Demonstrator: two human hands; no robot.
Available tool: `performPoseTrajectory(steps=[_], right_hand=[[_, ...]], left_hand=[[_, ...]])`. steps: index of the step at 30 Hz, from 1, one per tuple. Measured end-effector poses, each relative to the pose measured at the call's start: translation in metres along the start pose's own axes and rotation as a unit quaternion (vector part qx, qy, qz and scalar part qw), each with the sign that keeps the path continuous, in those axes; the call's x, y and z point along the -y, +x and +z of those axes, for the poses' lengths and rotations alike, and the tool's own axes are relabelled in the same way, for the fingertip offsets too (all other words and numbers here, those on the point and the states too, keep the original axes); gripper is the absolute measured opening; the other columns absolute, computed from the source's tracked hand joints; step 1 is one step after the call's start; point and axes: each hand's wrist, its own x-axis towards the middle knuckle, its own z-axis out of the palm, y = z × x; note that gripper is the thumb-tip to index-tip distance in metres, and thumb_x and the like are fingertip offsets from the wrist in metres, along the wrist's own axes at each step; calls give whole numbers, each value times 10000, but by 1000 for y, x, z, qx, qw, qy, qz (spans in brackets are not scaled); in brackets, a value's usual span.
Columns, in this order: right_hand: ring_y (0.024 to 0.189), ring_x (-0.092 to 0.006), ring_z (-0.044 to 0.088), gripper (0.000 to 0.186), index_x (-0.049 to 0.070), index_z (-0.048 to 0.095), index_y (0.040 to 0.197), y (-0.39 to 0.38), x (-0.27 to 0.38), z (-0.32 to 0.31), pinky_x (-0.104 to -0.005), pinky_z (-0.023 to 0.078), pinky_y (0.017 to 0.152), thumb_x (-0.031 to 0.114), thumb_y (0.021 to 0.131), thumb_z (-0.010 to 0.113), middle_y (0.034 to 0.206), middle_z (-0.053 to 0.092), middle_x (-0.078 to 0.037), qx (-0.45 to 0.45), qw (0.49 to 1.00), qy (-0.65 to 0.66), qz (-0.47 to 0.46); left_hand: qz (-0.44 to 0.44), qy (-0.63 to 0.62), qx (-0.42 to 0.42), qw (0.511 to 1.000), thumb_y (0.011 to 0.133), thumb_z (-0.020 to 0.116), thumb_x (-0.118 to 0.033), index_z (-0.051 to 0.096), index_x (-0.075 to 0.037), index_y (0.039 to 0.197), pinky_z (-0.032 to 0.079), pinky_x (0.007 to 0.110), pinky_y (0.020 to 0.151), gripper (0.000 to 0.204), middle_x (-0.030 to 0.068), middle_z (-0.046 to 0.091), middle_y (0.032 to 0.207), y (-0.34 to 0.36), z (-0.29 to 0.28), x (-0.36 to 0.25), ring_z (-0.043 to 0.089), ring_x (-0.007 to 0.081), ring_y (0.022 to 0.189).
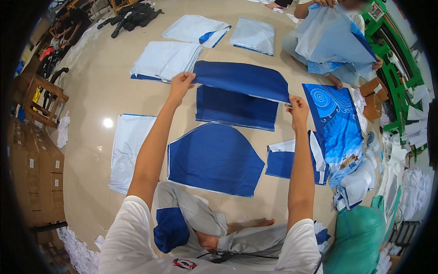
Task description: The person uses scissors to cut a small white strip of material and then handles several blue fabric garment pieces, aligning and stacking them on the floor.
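A dark blue fabric piece [239, 80] is stretched in the air between my left hand [182, 82], pinching its left corner, and my right hand [295, 108], pinching its right corner. Beneath it lies another dark blue piece [235, 118] on the floor. Nearer me is a large dark blue panel [213, 164] with a curved top edge. Pale fabric [130, 150] lies left of it; blue pieces with white strips [289, 166] lie right of it. A folded pale stack [162, 61] sits beyond my left hand. A bright blue patterned piece [328, 118] lies beside my right hand.
Two more pale stacks [191, 27] lie farther off. Another person [333, 41] sits at the upper right holding pale fabric. Cartons [36, 169] and a wooden stool [45, 96] stand left. A green rack [397, 86], brown boxes [374, 96] and a green bundle [356, 237] are right.
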Motion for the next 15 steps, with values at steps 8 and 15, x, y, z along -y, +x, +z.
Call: performPoseTrajectory(steps=[8,15], right_hand=[[685,-131,671,162,-20,661,1082,-3,-125,-21,-265,521,559,51,937,680,829,674,-46,48,989,-117,78],[635,-131,662,97,-17,699,966,-15,-141,-34,-266,538,583,54,900,694,784,691,-65,52,964,-259,35]], left_hand=[[-84,171,53,980,932,646,-46,680,19,989,554,269,703,93,76,705,874,-14,-3,119,680,150,764],[2,332,66,941,884,680,-45,688,24,941,565,336,738,89,137,732,842,-36,-7,136,712,216,785]])
